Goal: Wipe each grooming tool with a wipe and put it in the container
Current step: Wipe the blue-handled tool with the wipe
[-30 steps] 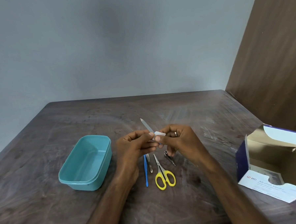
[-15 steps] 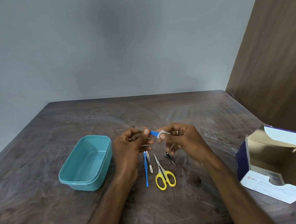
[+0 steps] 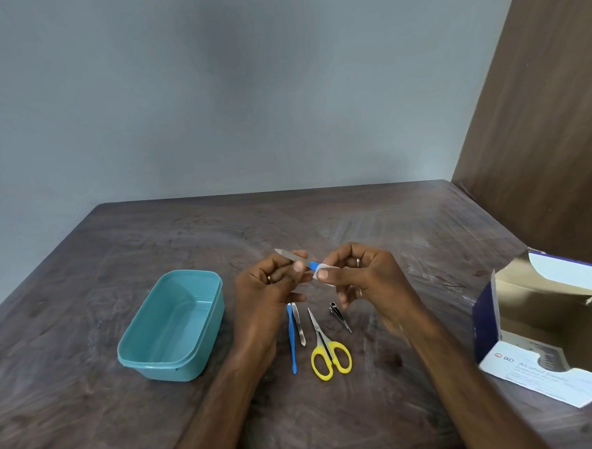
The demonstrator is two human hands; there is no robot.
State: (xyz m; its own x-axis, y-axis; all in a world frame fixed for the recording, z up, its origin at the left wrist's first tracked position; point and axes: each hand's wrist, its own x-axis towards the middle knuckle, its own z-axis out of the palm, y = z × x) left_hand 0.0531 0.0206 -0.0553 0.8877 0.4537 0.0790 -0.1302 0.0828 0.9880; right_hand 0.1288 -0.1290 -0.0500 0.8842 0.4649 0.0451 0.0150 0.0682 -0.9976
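The left hand [image 3: 273, 284] pinches the nail file [image 3: 291, 258] at mid-length above the table [image 3: 408, 225], metal tip pointing up-left; the right hand [image 3: 362, 279] pinches the white wipe [image 3: 321, 270] folded around the file's blue handle end. The file appears light, thin and rigid, probably slippery once wetted, so hold its flat faces. The teal container [image 3: 171, 325] sits empty to the left.
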